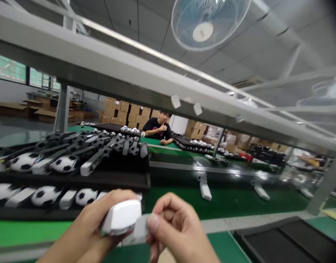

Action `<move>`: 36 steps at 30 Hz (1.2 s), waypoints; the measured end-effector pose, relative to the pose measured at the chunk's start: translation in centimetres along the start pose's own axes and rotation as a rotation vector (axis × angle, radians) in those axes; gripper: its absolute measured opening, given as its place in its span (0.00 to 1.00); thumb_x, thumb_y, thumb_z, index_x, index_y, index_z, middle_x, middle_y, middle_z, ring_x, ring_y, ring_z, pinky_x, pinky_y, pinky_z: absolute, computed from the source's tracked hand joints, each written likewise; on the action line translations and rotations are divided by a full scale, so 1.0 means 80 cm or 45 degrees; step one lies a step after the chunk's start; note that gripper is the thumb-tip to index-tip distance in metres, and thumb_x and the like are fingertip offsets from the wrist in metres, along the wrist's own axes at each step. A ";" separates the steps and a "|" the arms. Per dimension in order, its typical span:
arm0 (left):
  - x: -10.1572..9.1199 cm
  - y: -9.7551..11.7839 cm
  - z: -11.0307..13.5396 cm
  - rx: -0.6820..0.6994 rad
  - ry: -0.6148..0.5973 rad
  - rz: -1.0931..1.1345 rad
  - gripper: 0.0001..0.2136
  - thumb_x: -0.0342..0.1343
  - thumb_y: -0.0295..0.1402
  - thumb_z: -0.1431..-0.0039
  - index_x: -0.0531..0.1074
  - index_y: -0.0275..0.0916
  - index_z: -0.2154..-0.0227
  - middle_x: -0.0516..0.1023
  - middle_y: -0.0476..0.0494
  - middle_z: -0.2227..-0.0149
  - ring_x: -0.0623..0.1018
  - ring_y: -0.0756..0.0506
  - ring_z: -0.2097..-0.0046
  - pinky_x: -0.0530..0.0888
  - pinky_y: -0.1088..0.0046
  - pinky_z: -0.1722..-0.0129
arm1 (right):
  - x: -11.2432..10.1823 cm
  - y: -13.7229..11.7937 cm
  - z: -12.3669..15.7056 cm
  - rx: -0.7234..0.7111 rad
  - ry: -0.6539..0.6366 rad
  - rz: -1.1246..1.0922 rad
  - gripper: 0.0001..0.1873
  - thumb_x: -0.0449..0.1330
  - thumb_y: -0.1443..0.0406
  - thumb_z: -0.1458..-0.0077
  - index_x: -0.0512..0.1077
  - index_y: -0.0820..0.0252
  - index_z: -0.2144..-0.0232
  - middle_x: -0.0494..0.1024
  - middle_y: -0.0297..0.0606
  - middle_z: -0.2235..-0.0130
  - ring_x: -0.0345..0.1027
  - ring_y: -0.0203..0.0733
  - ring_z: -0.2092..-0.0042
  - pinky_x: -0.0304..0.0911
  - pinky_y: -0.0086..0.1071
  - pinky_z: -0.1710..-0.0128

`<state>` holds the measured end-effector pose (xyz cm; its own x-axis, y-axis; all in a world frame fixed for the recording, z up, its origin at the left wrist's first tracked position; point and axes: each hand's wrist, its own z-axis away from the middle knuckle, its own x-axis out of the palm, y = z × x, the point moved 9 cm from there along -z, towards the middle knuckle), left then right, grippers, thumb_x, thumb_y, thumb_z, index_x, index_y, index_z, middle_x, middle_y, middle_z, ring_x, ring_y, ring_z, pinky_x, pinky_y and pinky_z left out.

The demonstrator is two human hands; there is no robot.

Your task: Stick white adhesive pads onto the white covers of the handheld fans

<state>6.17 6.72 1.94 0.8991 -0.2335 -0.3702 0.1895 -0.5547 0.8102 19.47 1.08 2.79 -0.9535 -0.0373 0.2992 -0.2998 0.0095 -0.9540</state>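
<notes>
Left hand (85, 230) curled around a white plastic casing (122, 216); right hand (178, 228) pinching a pale flat piece (139, 230) between thumb and fingers, touching the casing. Black tray (74, 179) of football-patterned parts just beyond, left.

Your left hand (82, 235) holds a white plastic casing (122, 216); your right hand (178, 228) pinches the grey piece (139, 229) beside it.

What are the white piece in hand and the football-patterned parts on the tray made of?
White piece: probably moulded plastic, with a smooth, even surface and soft sheen. Football-patterned parts: likely glossy plastic, with bright highlights and crisp black patches; printed or painted, can't tell.
</notes>
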 end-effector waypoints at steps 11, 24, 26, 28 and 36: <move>0.002 0.069 0.012 0.573 -0.145 -0.522 0.19 0.50 0.20 0.47 0.71 0.48 0.55 0.80 0.49 0.58 0.78 0.44 0.54 0.71 0.68 0.52 | 0.012 -0.002 0.011 -0.013 -0.085 0.083 0.12 0.73 0.64 0.53 0.72 0.60 0.74 0.76 0.26 0.78 0.67 0.26 0.80 0.65 0.19 0.78; 0.005 0.064 0.013 0.490 -0.222 -0.470 0.19 0.51 0.22 0.46 0.72 0.50 0.55 0.80 0.51 0.58 0.78 0.43 0.53 0.58 0.58 0.33 | 0.007 -0.012 0.023 -0.027 0.047 0.159 0.11 0.72 0.64 0.53 0.73 0.59 0.75 0.74 0.26 0.79 0.67 0.29 0.80 0.65 0.21 0.80; 0.005 0.069 0.015 0.544 -0.214 -0.454 0.20 0.51 0.21 0.45 0.70 0.50 0.54 0.80 0.51 0.57 0.78 0.45 0.53 0.58 0.59 0.34 | 0.006 -0.014 0.024 -0.017 0.067 0.172 0.11 0.73 0.65 0.53 0.73 0.60 0.76 0.74 0.26 0.79 0.67 0.28 0.80 0.64 0.20 0.80; 0.004 0.073 0.017 0.592 -0.193 -0.448 0.21 0.51 0.19 0.46 0.68 0.50 0.53 0.79 0.53 0.57 0.78 0.46 0.53 0.59 0.60 0.34 | 0.007 -0.013 0.025 0.004 0.067 0.166 0.11 0.73 0.66 0.53 0.72 0.61 0.76 0.75 0.26 0.79 0.67 0.27 0.81 0.63 0.19 0.80; 0.004 0.078 0.019 0.656 -0.196 -0.500 0.23 0.50 0.18 0.47 0.64 0.52 0.52 0.77 0.58 0.56 0.77 0.49 0.54 0.57 0.65 0.36 | 0.009 -0.012 0.024 0.017 0.043 0.157 0.10 0.72 0.67 0.53 0.73 0.61 0.75 0.76 0.25 0.79 0.68 0.26 0.81 0.63 0.17 0.79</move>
<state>7.04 1.95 6.18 0.7280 -0.0260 -0.6851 0.2448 -0.9236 0.2952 19.15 -0.86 3.90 -0.9836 -0.0029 0.1802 -0.1802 -0.0012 -0.9836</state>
